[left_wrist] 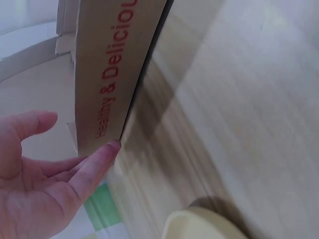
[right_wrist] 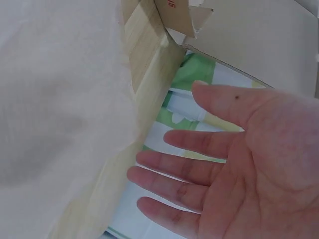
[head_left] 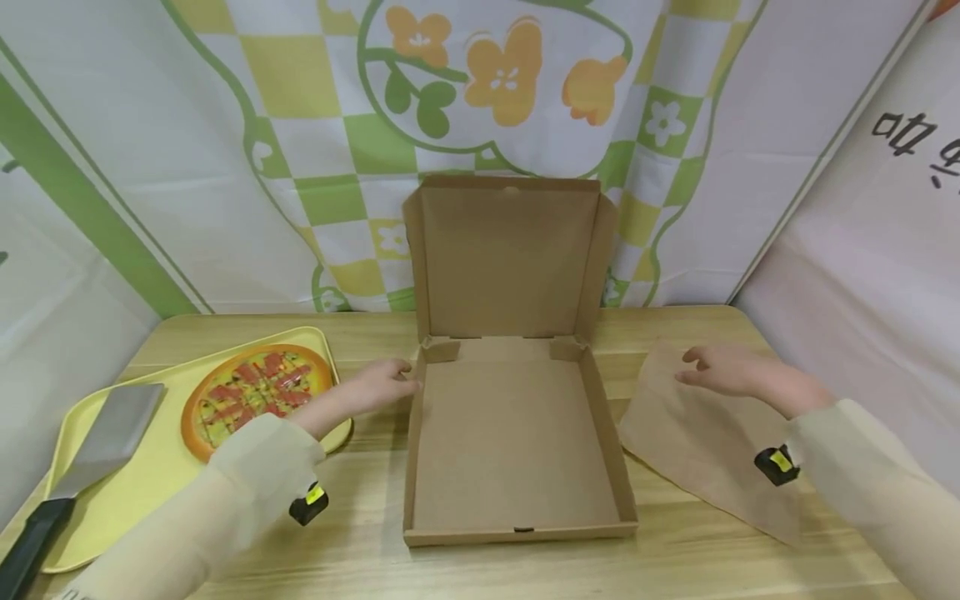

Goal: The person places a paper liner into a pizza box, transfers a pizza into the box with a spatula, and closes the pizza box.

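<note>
A brown cardboard pizza box (head_left: 510,442) stands with its lid (head_left: 510,258) raised, bare inside. At its left wall is my left hand (head_left: 378,385), fingertips right at the side that reads "Healthy & Delicious" in the left wrist view; the thumb is spread from the fingers (left_wrist: 87,172). My right hand (head_left: 723,371) hovers over a sheet of brown paper (head_left: 697,450) right of the box. In the right wrist view its fingers (right_wrist: 174,189) are extended and hold nothing, with the paper (right_wrist: 60,99) beside them.
On the left a yellow tray (head_left: 161,500) carries a pizza (head_left: 258,392) and a wide spatula (head_left: 112,437) with a black handle. The wooden table (head_left: 360,533) ends at a patterned curtain (head_left: 315,125) behind and white cloth walls at both sides.
</note>
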Demonstrator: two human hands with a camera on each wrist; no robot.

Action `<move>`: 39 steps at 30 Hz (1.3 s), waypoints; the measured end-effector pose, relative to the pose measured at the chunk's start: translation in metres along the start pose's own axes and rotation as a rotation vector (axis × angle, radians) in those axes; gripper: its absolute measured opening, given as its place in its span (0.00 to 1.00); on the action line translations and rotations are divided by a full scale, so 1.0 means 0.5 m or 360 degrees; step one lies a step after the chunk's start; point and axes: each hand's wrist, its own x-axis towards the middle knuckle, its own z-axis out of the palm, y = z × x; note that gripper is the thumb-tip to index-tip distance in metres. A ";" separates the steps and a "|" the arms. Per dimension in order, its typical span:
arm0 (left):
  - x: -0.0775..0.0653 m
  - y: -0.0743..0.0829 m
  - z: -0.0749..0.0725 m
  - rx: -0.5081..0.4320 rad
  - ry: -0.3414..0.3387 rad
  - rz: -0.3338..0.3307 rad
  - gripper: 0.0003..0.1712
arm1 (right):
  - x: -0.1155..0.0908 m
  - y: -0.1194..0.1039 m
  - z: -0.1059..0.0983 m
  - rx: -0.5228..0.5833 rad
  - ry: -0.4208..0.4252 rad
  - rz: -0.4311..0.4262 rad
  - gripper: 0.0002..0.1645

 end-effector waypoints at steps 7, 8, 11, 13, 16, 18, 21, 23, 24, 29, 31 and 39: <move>-0.012 0.004 0.016 -0.0071 0.0037 -0.0088 0.29 | -0.029 0.014 0.003 0.0067 0.0068 0.0020 0.31; -0.013 0.005 0.018 -0.0079 0.0042 -0.0094 0.28 | -0.032 0.016 0.003 0.0069 0.0083 0.0019 0.31; -0.017 0.008 0.024 -0.0087 0.0054 -0.0096 0.27 | -0.042 0.023 0.003 0.0058 0.0115 0.0006 0.31; -0.019 0.010 0.027 -0.0078 0.0071 -0.0084 0.25 | -0.049 0.027 0.005 0.0065 0.0137 -0.0013 0.31; -0.023 0.013 0.033 -0.0051 0.0084 -0.0079 0.23 | -0.059 0.030 0.007 0.0078 0.0141 -0.0009 0.32; -0.024 0.014 0.038 -0.0038 0.0081 -0.0091 0.24 | -0.066 0.030 0.010 0.0104 0.0135 0.0004 0.33; -0.025 0.012 0.044 -0.0032 0.0071 -0.0100 0.28 | -0.077 0.033 0.014 0.0119 0.0122 0.0038 0.34; -0.023 0.010 0.047 -0.0020 0.0070 -0.0097 0.29 | -0.083 0.037 0.017 0.0120 0.0130 0.0057 0.34; -0.023 0.008 0.048 -0.0021 0.0076 -0.0095 0.29 | -0.086 0.040 0.019 0.0114 0.0138 0.0065 0.34; -0.020 0.006 0.051 -0.0038 0.0067 -0.0109 0.31 | -0.101 0.059 0.031 0.0097 0.0180 0.0141 0.34; -0.020 0.007 0.051 -0.0056 0.0056 -0.0124 0.31 | -0.106 0.067 0.035 0.0095 0.0188 0.0183 0.34; -0.018 0.008 0.057 -0.0104 0.0063 -0.0152 0.30 | -0.121 0.104 0.052 0.0094 0.0194 0.0270 0.34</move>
